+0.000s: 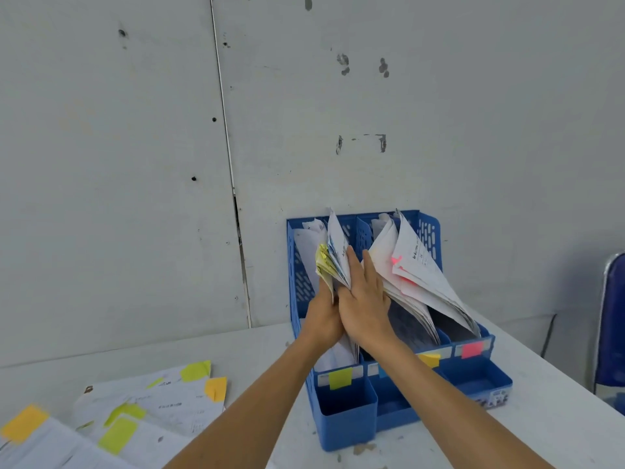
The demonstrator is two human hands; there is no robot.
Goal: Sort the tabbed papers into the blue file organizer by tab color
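The blue file organizer [348, 414] stands against the wall, its slots labelled from left to right with yellow-green [340, 378], blue, orange [429, 359] and pink [471, 349] tabs. My left hand [321, 316] holds the near edge of a bundle of yellow-green-tabbed papers [333, 258] in the leftmost slot. My right hand [363, 302] lies flat against the bundle's right side, fingers straight. Papers with pink tabs [419, 265] lean in the right slots.
Loose papers with yellow-green and orange tabs [152, 401] are spread on the white table [558, 418] at the lower left. A grey wall stands right behind the organizer. A blue chair back [612, 326] shows at the right edge.
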